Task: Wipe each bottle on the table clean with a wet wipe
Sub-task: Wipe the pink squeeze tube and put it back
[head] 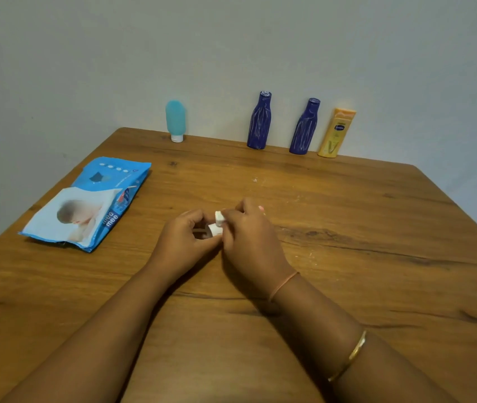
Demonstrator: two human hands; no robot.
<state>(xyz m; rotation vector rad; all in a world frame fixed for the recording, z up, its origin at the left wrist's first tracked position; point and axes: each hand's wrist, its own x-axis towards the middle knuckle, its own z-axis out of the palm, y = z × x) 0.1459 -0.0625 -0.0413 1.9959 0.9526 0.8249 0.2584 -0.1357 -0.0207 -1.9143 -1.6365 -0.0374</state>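
My left hand (186,238) and my right hand (250,242) meet at the middle of the wooden table (347,228), both curled round a small white-capped bottle (217,225). Only its white cap and a pink tip past my right fingers show; the rest is hidden in my hands. I cannot tell whether a wipe is in my hands. Along the far edge by the wall stand a teal tube (175,119) on its white cap, two dark blue bottles (259,120) (304,128) and a yellow bottle (336,133).
A blue pack of wet wipes (86,203) lies flat at the left of the table, close to its left edge. A plain wall stands right behind the row of bottles. White specks mark the wood beyond my hands.
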